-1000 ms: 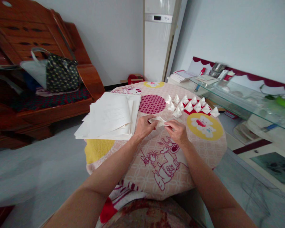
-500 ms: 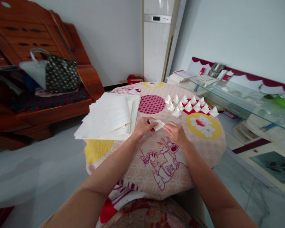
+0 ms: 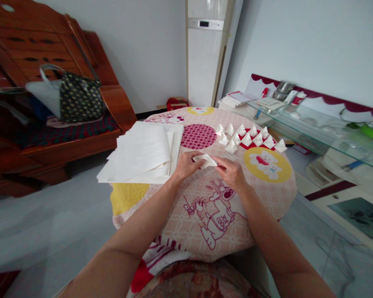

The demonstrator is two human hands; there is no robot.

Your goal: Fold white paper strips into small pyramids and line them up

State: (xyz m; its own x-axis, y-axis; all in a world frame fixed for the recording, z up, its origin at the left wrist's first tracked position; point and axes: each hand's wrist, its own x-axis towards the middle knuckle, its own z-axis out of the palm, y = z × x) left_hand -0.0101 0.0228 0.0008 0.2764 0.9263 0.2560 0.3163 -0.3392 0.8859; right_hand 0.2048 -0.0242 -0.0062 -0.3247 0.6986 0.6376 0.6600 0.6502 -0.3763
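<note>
A small white folded paper piece [image 3: 205, 159] is pinched between both my hands above a round table with a patterned cartoon cloth [image 3: 205, 207]. My left hand [image 3: 187, 164] grips its left end with fingers closed. My right hand [image 3: 231, 172] pinches its right end. Several finished white folded paper shapes [image 3: 251, 138] stand in rows beyond my hands. A stack of white paper sheets [image 3: 146, 152] lies just left of my left hand.
A wooden bench [image 3: 49, 103] with a dotted handbag [image 3: 77, 97] stands at left. A glass shelf unit [image 3: 323, 128] with books and cups runs along the right. A tall white appliance [image 3: 205, 54] stands at the back wall.
Both hands have kept working the paper piece, shifting slightly; its right tip now points up between my fingers. Nothing else moved.
</note>
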